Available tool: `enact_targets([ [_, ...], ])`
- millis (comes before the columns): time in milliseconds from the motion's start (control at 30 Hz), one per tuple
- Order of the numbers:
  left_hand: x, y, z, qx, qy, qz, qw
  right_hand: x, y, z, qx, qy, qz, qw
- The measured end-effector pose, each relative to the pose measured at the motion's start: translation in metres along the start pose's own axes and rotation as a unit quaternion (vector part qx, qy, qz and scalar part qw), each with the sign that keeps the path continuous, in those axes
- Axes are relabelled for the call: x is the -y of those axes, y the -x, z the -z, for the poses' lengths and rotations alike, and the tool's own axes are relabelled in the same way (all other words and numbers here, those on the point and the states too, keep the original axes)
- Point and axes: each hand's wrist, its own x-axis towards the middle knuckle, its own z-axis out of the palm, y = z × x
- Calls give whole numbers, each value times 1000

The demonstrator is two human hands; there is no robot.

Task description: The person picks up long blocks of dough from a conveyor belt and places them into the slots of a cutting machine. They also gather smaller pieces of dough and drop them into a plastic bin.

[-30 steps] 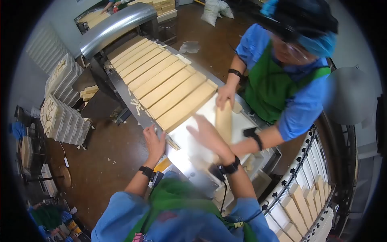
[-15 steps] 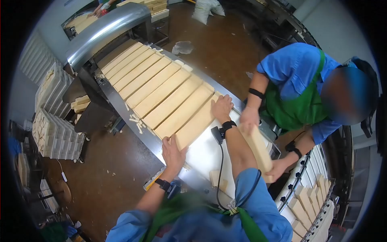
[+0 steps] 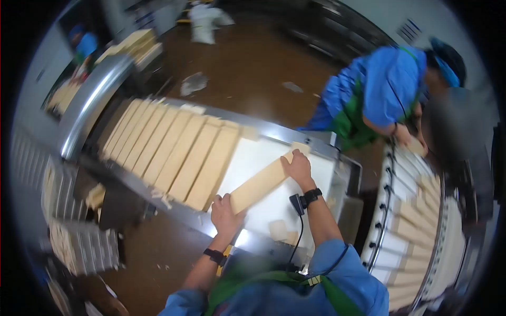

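Observation:
A long pale-yellow slab (image 3: 258, 184), which looks like dough or a similar food, lies slantwise over the white conveyor belt (image 3: 253, 155). My left hand (image 3: 225, 217) grips its near-left end and my right hand (image 3: 298, 166) is closed on its far-right end. To the left of it, a row of similar slabs (image 3: 174, 147) lies side by side, apart from the one between my hands. Small pale offcuts (image 3: 279, 230) rest on the belt close to my body.
A curved metal hood (image 3: 95, 102) covers the belt's far end. At right, a co-worker (image 3: 379, 87) leans over a curved conveyor (image 3: 395, 210) carrying several slabs. Stacked trays (image 3: 87, 245) stand on the left. Crumbs lie along the metal edge (image 3: 287, 131) and floor.
The end slab has been separated from the row and moved right between my hands. The co-worker has moved away from my belt to the curved conveyor. My view has turned.

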Motion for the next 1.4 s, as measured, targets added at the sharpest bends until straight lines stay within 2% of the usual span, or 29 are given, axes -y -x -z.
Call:
enact_targets([
  [33, -6, 1, -3, 41, 0, -35, 999, -20, 21, 10, -21, 3, -36, 999],
  [100, -4, 0, -13, 74, -22, -119, 990, -61, 59, 11, -50, 144, -71, 986],
  [133, -2, -3, -20, 82, -44, -164, 982, -81, 78, -1, -92, 195, -9, 976],
  [167, -6, -6, -28, 111, -60, -131, 983, -100, 92, -17, -133, 74, -26, 988],
  [200, -11, -8, -34, 136, -82, -93, 983, -102, 108, -26, -268, 47, -1, 962],
  [233, -11, -10, -38, 143, -76, -112, 980, -89, 121, -8, -197, 6, -67, 978],
  [300, -23, 3, -42, 159, -71, -151, 973, -78, 142, 20, -132, -6, -147, 980],
  [367, -43, 10, -40, 146, -64, -117, 980, -88, 172, 43, -175, -28, -166, 970],
  [400, -60, 16, -46, 150, -67, -130, 978, -92, 181, 52, -201, -54, -163, 964],
  [467, -98, 46, -61, 57, -24, -187, 980, -118, 208, 75, -200, -48, -208, 956],
  [533, -149, 66, -80, 65, -13, -204, 977, -162, 238, 94, -374, -47, -236, 896],
  [600, -203, 89, -107, 30, 51, -296, 953, -187, 276, 169, -430, -59, -293, 852],
  [667, -272, 118, -116, 72, 87, -343, 932, -240, 307, 216, -484, -56, -315, 815],
  [733, -331, 143, -137, 88, 80, -412, 903, -309, 334, 245, -569, 2, -296, 767],
  [800, -387, 171, -146, 123, 52, -441, 888, -367, 365, 272, -549, 4, -359, 755],
  [867, -432, 194, -160, 158, 23, -466, 871, -429, 390, 284, -550, 31, -353, 756],
  [900, -450, 204, -169, 206, 15, -472, 857, -455, 400, 290, -550, 32, -354, 756],
  [967, -482, 216, -184, 292, -6, -480, 827, -495, 415, 300, -403, -10, -451, 796],
  [1000, -492, 218, -192, 291, -6, -482, 827, -507, 419, 304, -405, -11, -451, 795],
  [1067, -509, 220, -214, 308, 68, -484, 817, -531, 424, 307, -242, 84, -528, 810],
  [1100, -518, 222, -226, 307, 66, -483, 817, -534, 425, 312, -242, 82, -527, 811],
  [1167, -529, 227, -253, 305, 117, -411, 851, -523, 428, 323, -220, 205, -570, 765],
  [1200, -528, 230, -276, 306, 114, -410, 851, -514, 428, 326, -218, 203, -571, 765],
  [1267, -528, 237, -320, 387, 179, -356, 832, -491, 424, 322, -230, 232, -555, 765],
  [1333, -531, 251, -324, 403, 170, -325, 839, -485, 424, 285, -304, 244, -472, 791],
  [1400, -532, 259, -320, 338, 159, -303, 877, -469, 417, 267, -273, 146, -433, 847],
])
